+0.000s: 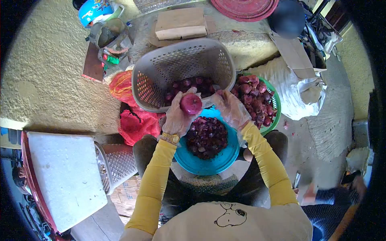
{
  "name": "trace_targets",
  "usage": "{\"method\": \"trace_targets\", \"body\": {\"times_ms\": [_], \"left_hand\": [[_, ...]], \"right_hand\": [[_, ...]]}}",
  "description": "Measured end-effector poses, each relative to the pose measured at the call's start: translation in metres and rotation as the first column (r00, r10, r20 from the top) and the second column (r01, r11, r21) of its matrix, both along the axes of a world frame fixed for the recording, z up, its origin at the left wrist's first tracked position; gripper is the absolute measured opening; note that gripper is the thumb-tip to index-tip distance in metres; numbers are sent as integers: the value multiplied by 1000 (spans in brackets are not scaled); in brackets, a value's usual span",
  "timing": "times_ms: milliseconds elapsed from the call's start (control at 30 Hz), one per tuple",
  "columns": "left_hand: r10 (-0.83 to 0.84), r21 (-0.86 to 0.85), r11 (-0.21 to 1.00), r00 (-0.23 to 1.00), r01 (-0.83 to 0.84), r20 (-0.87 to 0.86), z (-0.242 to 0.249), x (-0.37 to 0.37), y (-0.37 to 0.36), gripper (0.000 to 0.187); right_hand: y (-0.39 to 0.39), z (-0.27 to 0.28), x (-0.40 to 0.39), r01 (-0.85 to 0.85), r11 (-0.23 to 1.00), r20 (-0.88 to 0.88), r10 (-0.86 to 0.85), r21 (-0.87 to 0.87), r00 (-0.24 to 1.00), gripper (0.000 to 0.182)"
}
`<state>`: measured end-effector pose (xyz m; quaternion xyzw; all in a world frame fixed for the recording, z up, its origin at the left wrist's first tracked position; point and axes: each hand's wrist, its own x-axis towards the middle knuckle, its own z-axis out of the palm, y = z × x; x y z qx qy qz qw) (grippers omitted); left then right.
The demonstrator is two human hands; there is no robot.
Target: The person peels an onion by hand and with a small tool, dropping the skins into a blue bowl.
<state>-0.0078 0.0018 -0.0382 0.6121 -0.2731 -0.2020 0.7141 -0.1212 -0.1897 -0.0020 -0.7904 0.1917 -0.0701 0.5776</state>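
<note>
In its clear plastic glove, my left hand (178, 114) grips a smooth, peeled red onion (190, 103). My right hand (232, 109), gloved the same way, is closed just to the right of the onion; what sits between its fingertips is too small to make out. Below both hands is a blue basin (185, 160) with dark purple onion skins (207, 137) in it. A grey perforated basket (181, 58) tilts towards me beyond my hands, with several red onions (187, 82) at its bottom. To the right, a green basket (277, 105) is heaped with rough-skinned onions (257, 100).
Red mesh sacks (138, 124) lie left of the grey basket. A white foam lid (64, 172) and another perforated basket (120, 164) stand at the left. A white sack (297, 96) lies at the right. Another person's hand (309, 195) and sleeve show at lower right.
</note>
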Motion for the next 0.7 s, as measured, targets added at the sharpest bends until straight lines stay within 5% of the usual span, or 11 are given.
{"method": "trace_targets", "body": {"times_ms": [67, 200, 233, 267, 400, 433, 467, 500, 567, 600, 700], "left_hand": [[-207, -275, 961, 679, 8, -705, 19, 5, -3, 59], [-239, -329, 944, 694, 4, -679, 7, 2, -2, 59], [-97, -163, 984, 989, 79, -109, 4, 1, -1, 61], [-34, 16, 999, 848, 30, 529, 0, 0, 1, 63], [-19, 191, 974, 797, -122, 603, 0, 1, 7, 73], [5, 9, 1000, 999, -5, -41, 2, 1, 2, 78], [-114, -206, 978, 747, -31, -655, 3, 1, -2, 84], [-114, -206, 978, 747, -31, -655, 7, -3, -2, 84], [-190, -305, 942, 971, 139, -143, 14, -13, 1, 74], [-190, -305, 942, 971, 140, -143, 13, -8, 1, 74], [-221, -232, 968, 755, 93, -618, 14, 1, -1, 79]], "right_hand": [[-1, -8, 1, 23, 1000, 63, -23, 1, 998, 58], [2, 25, -5, -126, 992, 28, 126, 6, 992, 67], [4, 31, -5, -115, 982, -42, 110, -147, 993, 69], [5, 33, -5, -112, 948, -109, 83, -297, 991, 71], [4, 32, -4, -139, 894, -142, 86, -426, 986, 80], [5, 32, -4, -128, 883, -116, 84, -452, 990, 80], [5, 32, -4, -116, 871, -88, 83, -478, 993, 79], [4, 36, -5, -116, 871, -88, 83, -478, 993, 79], [5, 44, -6, -169, 876, -145, 114, -452, 983, 71], [4, 43, -5, -168, 876, -145, 113, -452, 983, 71], [5, 38, -5, -178, 834, -142, 121, -522, 982, 72]]}}
